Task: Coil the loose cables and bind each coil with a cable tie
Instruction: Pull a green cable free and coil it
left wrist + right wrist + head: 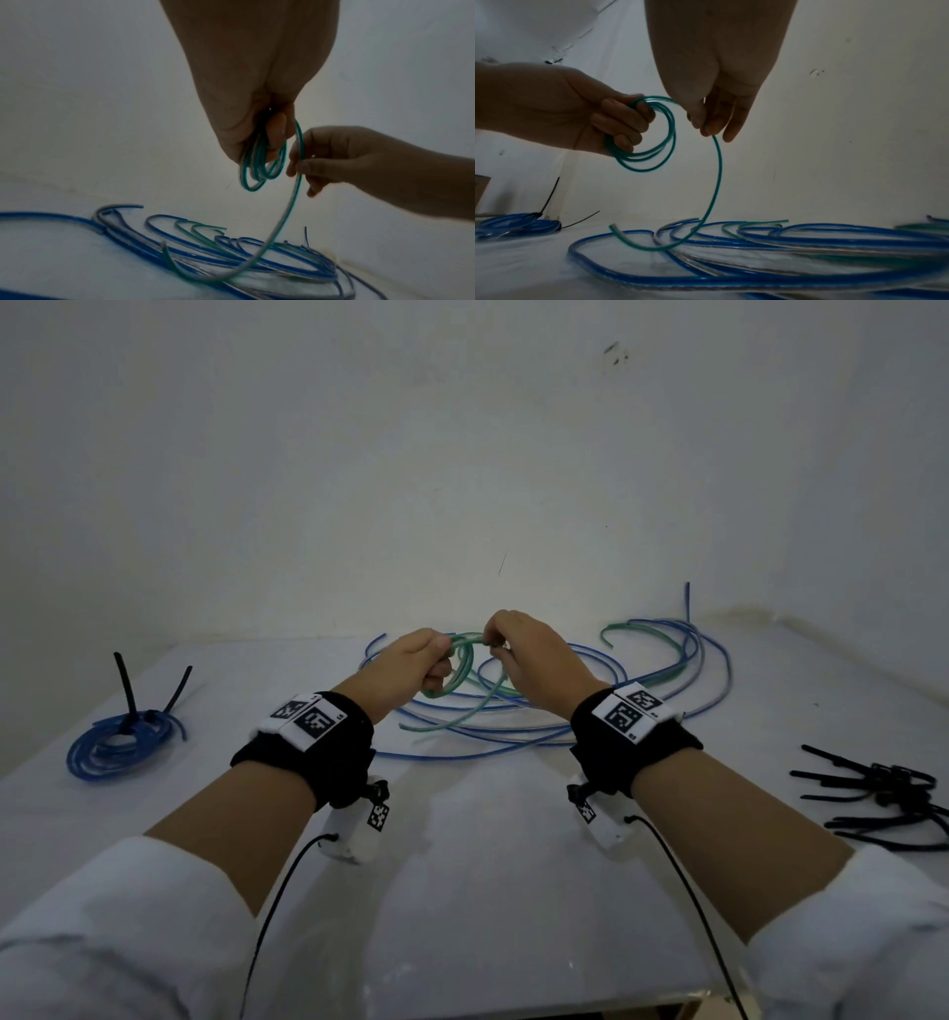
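Observation:
My left hand [429, 660] grips a small coil of green cable [458, 671] above the table; the coil [652, 140] has a few loops that hang from my curled fingers [621, 119]. My right hand [506, 642] pinches the free run of the same green cable [714, 182] between thumb and fingertips [299, 165], just right of the coil. The tail curves down to the table and ends in a loose tip [614, 228]. Loose blue cables [513, 742] and another green cable [652, 634] lie in wide loops under and behind both hands.
A blue coil [120, 747] bound with black ties [128, 695] lies at the table's left. A heap of black cable ties [883, 793] sits at the right edge. White table [462, 891] stretches toward me; a wall stands close behind the cables.

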`<state>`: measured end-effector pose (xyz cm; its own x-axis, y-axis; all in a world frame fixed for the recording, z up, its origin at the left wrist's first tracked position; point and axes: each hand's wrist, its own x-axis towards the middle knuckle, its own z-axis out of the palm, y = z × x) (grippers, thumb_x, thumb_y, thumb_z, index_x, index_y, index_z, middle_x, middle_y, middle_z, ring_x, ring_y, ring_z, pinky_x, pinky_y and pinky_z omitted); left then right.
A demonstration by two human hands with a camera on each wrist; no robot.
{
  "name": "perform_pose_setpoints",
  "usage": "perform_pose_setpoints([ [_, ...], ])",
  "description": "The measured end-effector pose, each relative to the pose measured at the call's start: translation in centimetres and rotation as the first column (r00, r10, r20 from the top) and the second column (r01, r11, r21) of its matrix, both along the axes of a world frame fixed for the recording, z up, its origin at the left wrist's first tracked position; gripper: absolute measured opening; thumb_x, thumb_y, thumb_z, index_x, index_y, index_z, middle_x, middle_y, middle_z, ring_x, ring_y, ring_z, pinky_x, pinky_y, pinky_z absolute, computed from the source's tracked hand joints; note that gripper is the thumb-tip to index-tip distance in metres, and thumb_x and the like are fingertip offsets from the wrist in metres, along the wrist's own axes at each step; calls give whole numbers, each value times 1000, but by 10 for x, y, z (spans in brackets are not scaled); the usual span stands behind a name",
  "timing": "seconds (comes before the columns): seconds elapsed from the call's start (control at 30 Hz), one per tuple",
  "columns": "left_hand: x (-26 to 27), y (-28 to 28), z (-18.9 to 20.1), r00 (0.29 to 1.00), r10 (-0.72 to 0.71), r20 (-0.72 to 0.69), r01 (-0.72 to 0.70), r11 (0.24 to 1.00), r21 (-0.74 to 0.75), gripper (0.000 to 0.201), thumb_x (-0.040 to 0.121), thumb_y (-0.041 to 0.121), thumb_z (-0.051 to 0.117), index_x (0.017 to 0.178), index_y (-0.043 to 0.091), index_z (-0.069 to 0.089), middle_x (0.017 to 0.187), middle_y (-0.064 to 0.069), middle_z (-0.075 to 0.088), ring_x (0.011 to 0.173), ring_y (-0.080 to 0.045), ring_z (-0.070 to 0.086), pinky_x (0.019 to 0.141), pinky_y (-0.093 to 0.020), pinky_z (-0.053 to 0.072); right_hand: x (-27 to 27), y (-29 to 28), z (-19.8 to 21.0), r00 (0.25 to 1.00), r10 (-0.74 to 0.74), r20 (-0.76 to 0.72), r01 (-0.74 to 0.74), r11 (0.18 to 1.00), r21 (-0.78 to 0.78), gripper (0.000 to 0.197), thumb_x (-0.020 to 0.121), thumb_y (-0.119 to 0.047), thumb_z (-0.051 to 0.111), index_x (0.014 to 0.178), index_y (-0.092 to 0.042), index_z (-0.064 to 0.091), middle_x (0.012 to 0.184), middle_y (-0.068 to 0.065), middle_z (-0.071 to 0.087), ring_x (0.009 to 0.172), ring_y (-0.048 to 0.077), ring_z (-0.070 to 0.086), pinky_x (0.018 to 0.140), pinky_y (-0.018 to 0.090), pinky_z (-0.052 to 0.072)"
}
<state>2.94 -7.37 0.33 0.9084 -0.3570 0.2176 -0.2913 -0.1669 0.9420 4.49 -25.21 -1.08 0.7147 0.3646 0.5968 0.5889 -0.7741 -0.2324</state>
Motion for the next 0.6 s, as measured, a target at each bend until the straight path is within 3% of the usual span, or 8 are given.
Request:
perform_pose_setpoints([
  [0.1, 2, 5, 2, 999, -9, -42, 2, 989, -149, 29, 102, 16, 27, 75, 14, 38, 60, 4, 36, 47, -6, 30, 60, -21, 34, 3, -7, -3, 990, -95, -99, 100, 994, 43, 12, 93, -8, 48, 103, -3, 52, 97, 15, 62, 85, 31, 55, 74, 41, 45],
  [0.2, 5, 8, 6, 998, -16, -56, -2, 953, -301, 27, 102, 17, 29, 79, 13, 43, 57, 10, 50, 46, -5, 34, 62, -20, 39, 4, -12, -7, 970, -150, -191, 172, 980, 100, 12, 93, -8, 48, 102, -1, 52, 93, 19, 62, 75, 31, 55, 69, 43, 48],
  [0.27, 6, 9, 9, 998, 5, -55, -27, 912, -410, 26, 102, 17, 31, 83, 12, 48, 64, 9, 61, 48, -5, 39, 66, -23, 40, 2, -14, -8, 946, -163, -280, 203, 971, 122, 10, 92, -3, 46, 99, 1, 53, 92, 22, 60, 65, 30, 54, 64, 46, 52],
  [0.33, 6, 8, 11, 1000, 10, -29, -22, 886, -463, 26, 102, 17, 29, 85, 12, 49, 78, 3, 71, 51, -6, 42, 65, -22, 43, -1, -13, -9, 927, -131, -352, 185, 975, 122, 12, 92, 0, 43, 94, 1, 54, 89, 22, 59, 57, 31, 56, 56, 42, 54],
  [0.4, 4, 4, 13, 999, 3, 43, 15, 908, -419, 27, 103, 18, 27, 86, 13, 47, 100, -6, 72, 58, -8, 48, 67, -20, 47, -5, -8, -9, 930, -82, -358, 121, 989, 86, 14, 92, 1, 42, 91, 0, 56, 85, 20, 56, 60, 35, 60, 54, 37, 50],
  [0.47, 1, -2, 12, 995, 21, 99, 14, 941, -337, 23, 103, 18, 26, 93, 11, 46, 117, -13, 65, 72, -10, 60, 74, -24, 49, -8, -2, -8, 949, -68, -309, 63, 998, -25, 16, 92, 0, 43, 93, -1, 59, 85, 18, 57, 76, 33, 60, 61, 30, 38],
  [0.53, 1, -9, 9, 986, 74, 148, -40, 975, -217, 19, 103, 17, 27, 102, 9, 44, 121, -12, 62, 91, -13, 64, 81, -26, 50, -8, 5, -6, 965, -37, -260, 7, 993, -118, 18, 92, -2, 44, 97, 1, 61, 93, 17, 63, 88, 31, 57, 63, 20, 25],
  [0.6, 4, -11, 3, 958, 133, 256, -133, 991, -18, 15, 102, 17, 30, 97, 14, 44, 116, -6, 64, 93, -9, 62, 77, -21, 49, -5, 8, -6, 971, -1, -240, -35, 989, -144, 18, 92, -3, 46, 101, -2, 61, 101, 13, 64, 94, 27, 56, 66, 17, 24],
])
